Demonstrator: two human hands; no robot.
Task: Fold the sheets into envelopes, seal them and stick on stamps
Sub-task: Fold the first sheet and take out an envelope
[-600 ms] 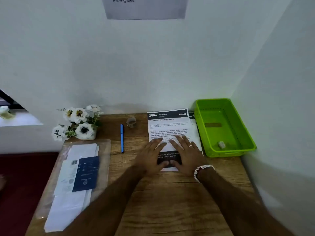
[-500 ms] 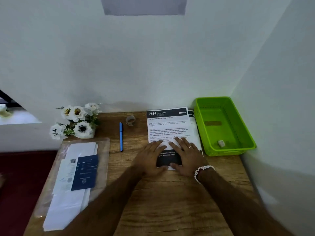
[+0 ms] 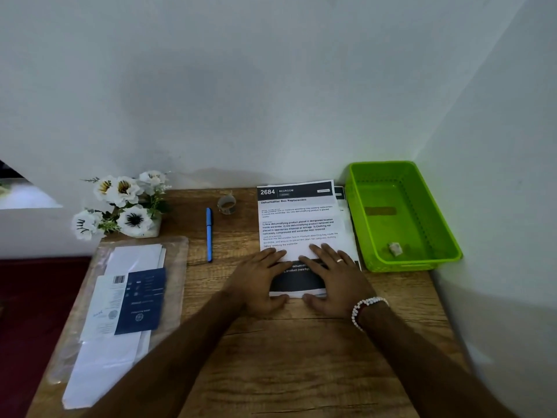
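Pressing left hand and right hand flat, fingers straight and gripping nothing, on the printed sheet right of centre on the worktop beside the green tray; likely best lifting the near edge evenly, squaring corners before creasing.

I sit at a wooden desk between white walls, a paperwork nook (home or office, I cannot tell) with pen, printed sheets, envelope pack and green tray.
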